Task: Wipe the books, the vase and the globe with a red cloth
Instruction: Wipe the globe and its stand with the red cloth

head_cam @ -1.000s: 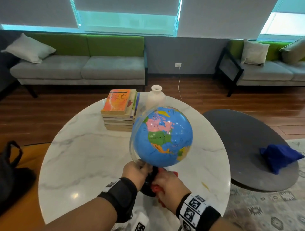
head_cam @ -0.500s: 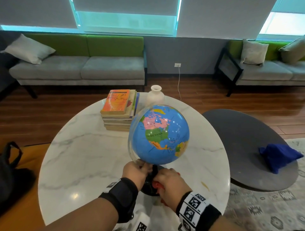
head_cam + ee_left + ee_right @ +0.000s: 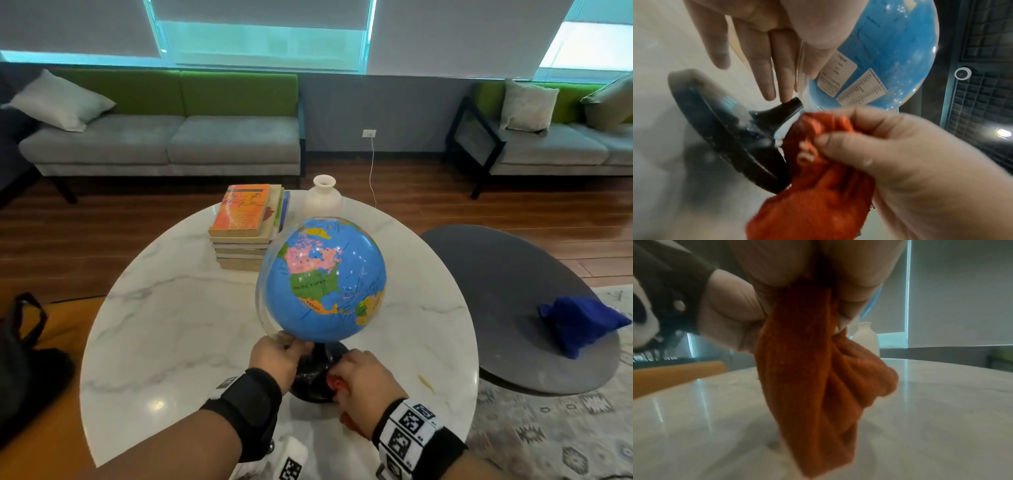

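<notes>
Globe (image 3: 323,284) and stand are seen on the near part of the marble tabletop (image 3: 164,329), tipped slightly away from upright. Going from left to right: the left hand (image 3: 275,358) is set at the clear arc where it meets the black stem (image 3: 785,110); the arc appears to be pinched between thumb and fingers, while the remaining fingers (image 3: 767,69) are held straight beside the stem. To its right, the red cloth (image 3: 818,178) is bunched in the closed grip of the right hand (image 3: 364,382) and pressed against the stem and the black base (image 3: 317,378). The ball therefore lies directly above both hands, its axis leaning up and away, so the cloth would be carried upward from the stem. The right hand is judged the nearer one for wiping, the left for steadying. Behind, the books (image 3: 245,226) and vase (image 3: 323,197) stand well apart.
</notes>
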### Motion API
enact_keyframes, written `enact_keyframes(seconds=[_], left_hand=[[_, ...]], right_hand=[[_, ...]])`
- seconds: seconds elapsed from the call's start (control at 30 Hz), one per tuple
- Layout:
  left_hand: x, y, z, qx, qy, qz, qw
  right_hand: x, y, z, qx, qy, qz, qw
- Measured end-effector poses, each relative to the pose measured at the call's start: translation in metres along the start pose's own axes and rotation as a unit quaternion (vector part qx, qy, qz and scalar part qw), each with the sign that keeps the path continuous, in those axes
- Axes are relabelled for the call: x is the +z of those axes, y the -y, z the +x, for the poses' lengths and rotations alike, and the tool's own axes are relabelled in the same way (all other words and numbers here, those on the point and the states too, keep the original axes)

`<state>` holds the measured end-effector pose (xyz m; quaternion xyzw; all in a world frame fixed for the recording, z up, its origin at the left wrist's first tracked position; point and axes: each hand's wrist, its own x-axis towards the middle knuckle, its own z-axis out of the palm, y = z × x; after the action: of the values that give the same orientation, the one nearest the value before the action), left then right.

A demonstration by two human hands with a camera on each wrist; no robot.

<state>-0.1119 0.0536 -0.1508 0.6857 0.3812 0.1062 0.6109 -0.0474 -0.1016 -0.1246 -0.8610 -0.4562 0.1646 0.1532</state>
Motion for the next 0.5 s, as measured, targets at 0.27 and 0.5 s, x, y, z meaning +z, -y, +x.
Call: enact_keyframes(seconds=[0.27,0.5], left_hand=[[0.002,-0.008,-0.003,-0.003,-0.002,0.023,1.000],[0.005,-0.005,-0.001,0.006,-0.017,0.046,0.999]], right_hand=[[0.016,0.028,0.013,-0.082,0.017,0.004,0.996],[0.025,0.002,0.011,-0.049,0.046,-0.083,0.994]])
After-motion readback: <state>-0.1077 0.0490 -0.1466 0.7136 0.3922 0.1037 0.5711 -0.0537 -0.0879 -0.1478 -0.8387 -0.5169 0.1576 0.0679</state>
